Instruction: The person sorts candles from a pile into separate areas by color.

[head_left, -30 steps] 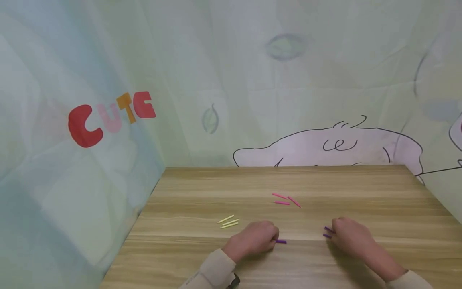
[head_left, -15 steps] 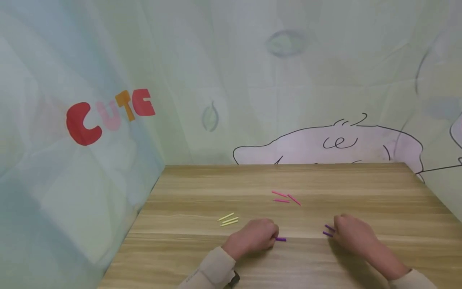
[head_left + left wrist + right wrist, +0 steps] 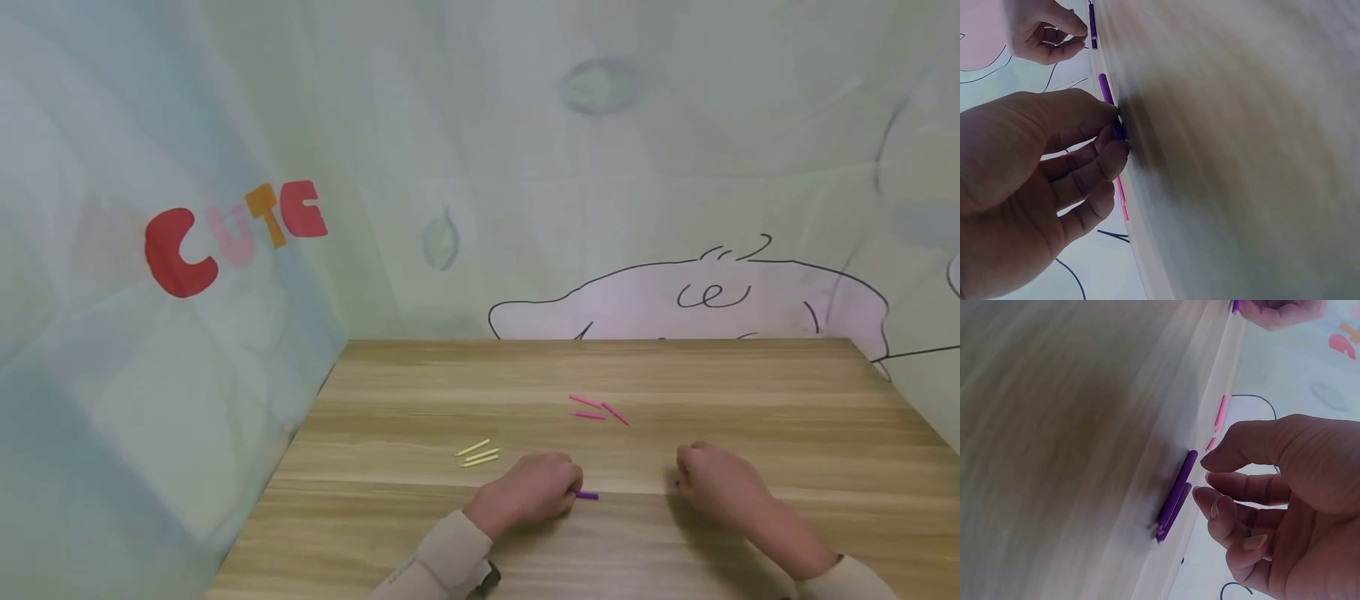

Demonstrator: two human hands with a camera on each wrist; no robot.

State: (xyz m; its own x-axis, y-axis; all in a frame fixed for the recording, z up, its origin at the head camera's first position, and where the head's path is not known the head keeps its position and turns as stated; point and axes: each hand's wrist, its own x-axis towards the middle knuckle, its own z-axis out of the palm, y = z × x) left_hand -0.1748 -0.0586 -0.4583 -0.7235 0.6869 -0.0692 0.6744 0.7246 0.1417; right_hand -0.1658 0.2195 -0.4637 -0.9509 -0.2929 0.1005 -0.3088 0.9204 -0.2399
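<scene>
My left hand [image 3: 531,492] pinches a thin purple candle [image 3: 587,496] low over the wooden table. In the left wrist view this candle [image 3: 1106,89] sticks out past the thumb and fingertips. Two more purple candles [image 3: 1179,494] lie side by side on the wood in the right wrist view, just off the fingertips of my right hand [image 3: 1272,494]. That hand's fingers are loosely bent, with a gap between thumb and forefinger and nothing held. From the head view, my right hand [image 3: 723,487] hides nearly all of those two candles.
Beyond the left hand, several yellow candles [image 3: 477,455] lie grouped on the table [image 3: 420,375]. Three pink candles [image 3: 588,415] rest farther back, between the hands. A printed cloth [image 3: 420,150] hangs behind the table and along its left side.
My right hand has shifted slightly left, covering the two purple candles whose ends showed beside it before. The left hand stays in place with its candle.
</scene>
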